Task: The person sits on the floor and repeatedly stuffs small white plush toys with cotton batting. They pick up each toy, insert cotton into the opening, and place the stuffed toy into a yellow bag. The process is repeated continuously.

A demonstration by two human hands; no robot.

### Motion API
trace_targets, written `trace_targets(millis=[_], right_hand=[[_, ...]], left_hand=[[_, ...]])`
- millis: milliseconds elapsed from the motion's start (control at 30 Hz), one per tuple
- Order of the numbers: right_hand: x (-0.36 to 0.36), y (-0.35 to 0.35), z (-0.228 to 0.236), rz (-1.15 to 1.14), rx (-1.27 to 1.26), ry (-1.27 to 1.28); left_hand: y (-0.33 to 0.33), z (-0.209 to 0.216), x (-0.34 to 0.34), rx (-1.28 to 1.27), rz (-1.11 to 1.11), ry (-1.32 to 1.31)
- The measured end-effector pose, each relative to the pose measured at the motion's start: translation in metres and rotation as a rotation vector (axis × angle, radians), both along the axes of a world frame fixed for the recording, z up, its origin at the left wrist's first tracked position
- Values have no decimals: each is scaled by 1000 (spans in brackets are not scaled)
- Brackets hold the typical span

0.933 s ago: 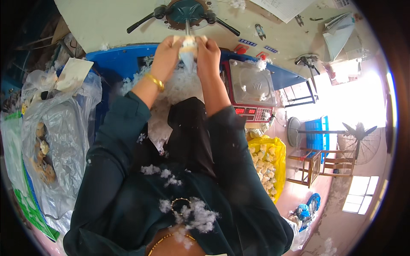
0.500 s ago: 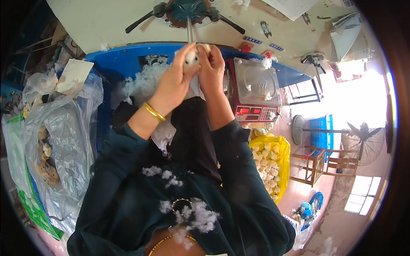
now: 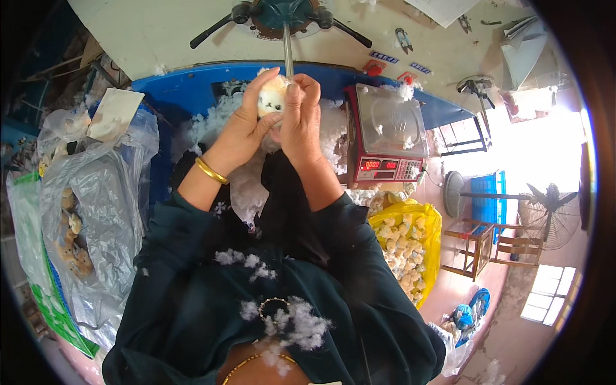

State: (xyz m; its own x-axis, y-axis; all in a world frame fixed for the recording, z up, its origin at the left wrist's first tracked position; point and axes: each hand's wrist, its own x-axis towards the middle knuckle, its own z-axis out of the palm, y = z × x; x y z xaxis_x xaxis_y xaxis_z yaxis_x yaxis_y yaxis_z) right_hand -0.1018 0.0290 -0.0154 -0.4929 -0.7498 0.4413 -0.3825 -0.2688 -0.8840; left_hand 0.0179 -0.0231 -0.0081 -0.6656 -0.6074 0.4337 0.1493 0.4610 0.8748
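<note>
Between my two hands is a small cream-and-tan plush animal head point(image 3: 272, 101), its dark eyes facing up. My left hand point(image 3: 239, 131) wraps its left side, with the thumb across the lower part. From the right, my right hand point(image 3: 301, 125) presses it with bent fingers and thumb. Just beyond the plush, a thin metal tube point(image 3: 287, 48) sticks out toward me from a dark green machine fitting point(image 3: 282, 14); my fingers hide whether its tip touches the plush. White fibre stuffing point(image 3: 221, 122) lies around and below my hands.
Right of my hands stands a red digital scale point(image 3: 388, 128). Beyond it, snips point(image 3: 403, 40) lie on the pale machine panel. A yellow bag point(image 3: 433, 247) of small plush pieces is at lower right. Clear plastic bags point(image 3: 96, 212) with plush pieces stand at left. Black handles point(image 3: 215, 33) flank the tube.
Both hands have drawn the plush head toward me and slightly left, away from the tube. More of the tube and of the plush face now shows.
</note>
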Motion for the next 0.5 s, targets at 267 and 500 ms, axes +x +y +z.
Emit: trace_targets(millis=[267, 500], right_hand=[[-54, 17, 11, 198, 161, -362], [-25, 43, 37, 170, 186, 290]], left_hand=[[31, 5, -39, 11, 56, -83], [33, 5, -18, 68, -63, -2]])
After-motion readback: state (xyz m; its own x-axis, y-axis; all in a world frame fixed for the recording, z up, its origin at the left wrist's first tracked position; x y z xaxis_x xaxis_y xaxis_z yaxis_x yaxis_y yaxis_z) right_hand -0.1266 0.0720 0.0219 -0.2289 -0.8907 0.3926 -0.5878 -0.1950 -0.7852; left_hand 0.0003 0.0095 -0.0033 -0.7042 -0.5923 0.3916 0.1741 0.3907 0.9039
